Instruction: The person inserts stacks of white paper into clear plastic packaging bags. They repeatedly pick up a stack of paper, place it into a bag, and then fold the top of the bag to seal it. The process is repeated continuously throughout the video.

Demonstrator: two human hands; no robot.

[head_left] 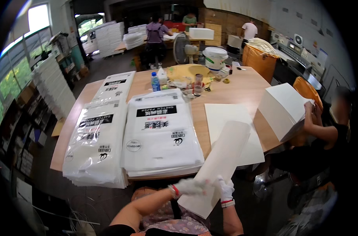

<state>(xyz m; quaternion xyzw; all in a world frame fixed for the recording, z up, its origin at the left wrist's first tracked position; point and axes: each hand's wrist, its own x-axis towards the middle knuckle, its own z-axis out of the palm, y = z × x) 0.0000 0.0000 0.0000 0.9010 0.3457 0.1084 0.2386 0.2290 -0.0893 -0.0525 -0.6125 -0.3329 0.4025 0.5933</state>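
Note:
My right hand (226, 190), in a white glove, grips the edge of a large white paper sheet (224, 151), which curves upward and leans over the table's near edge. My left hand (192, 187), also gloved, is at the sheet's near left side; motion smears its fingers. Beneath and beyond the curled sheet, flat white paper (216, 114) lies on the table. To the left is a stack of clear printed plastic bags (159, 157), with a second bag stack (93, 147) beside it and more bags (114, 86) farther back.
The wooden table (242, 84) carries a blue-capped bottle (155, 82), a glass (198, 84) and a white bucket (215, 59). At the right, a co-worker's hands (312, 112) touch a tall paper stack (283, 112). Other people and a fan (181, 48) are farther back.

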